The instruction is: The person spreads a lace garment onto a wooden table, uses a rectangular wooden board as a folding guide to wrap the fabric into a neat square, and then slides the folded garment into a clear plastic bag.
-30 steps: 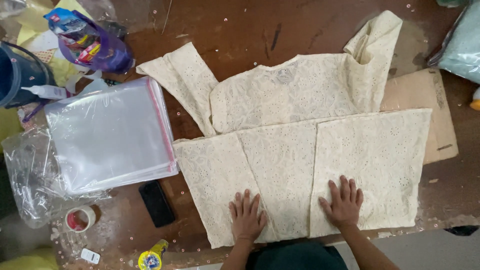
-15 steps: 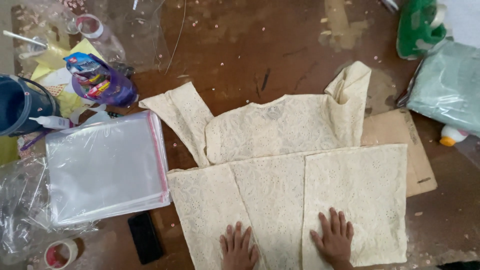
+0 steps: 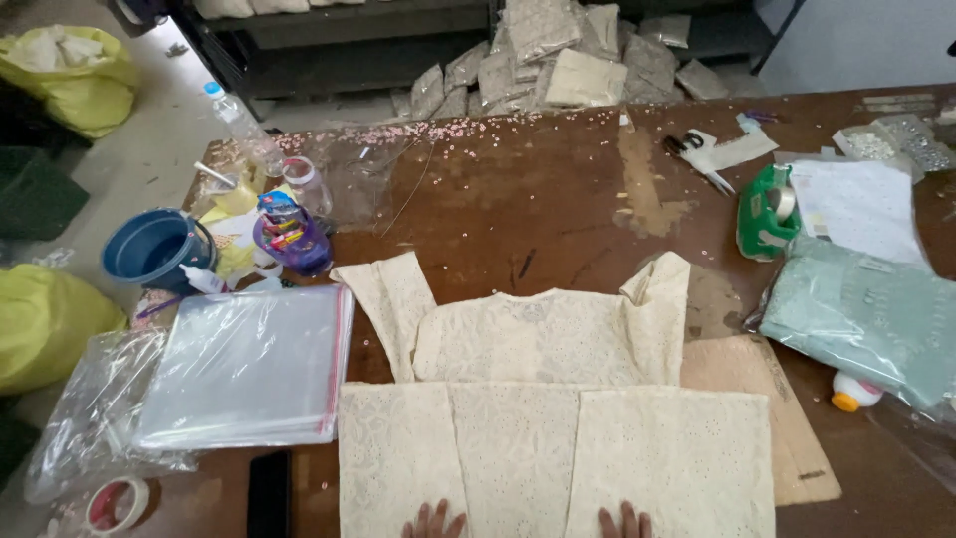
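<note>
The left hand [image 3: 433, 521] and right hand [image 3: 624, 520] lay flat on the near edge of the cream garment [image 3: 553, 438], fingers spread and straight, gripping nothing; only the fingertips showed at the bottom of the view. The garment lay folded on the brown table [image 3: 558, 199], sleeves turned up; a stack of clear bags [image 3: 249, 364] sat just left of it, cardboard [image 3: 767, 399] under its right side, a phone [image 3: 269, 493] near the left hand.

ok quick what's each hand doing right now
left hand: open, fingers flat on the cream lace garment, holding nothing.
right hand: open, flat on the same garment, holding nothing.
</note>
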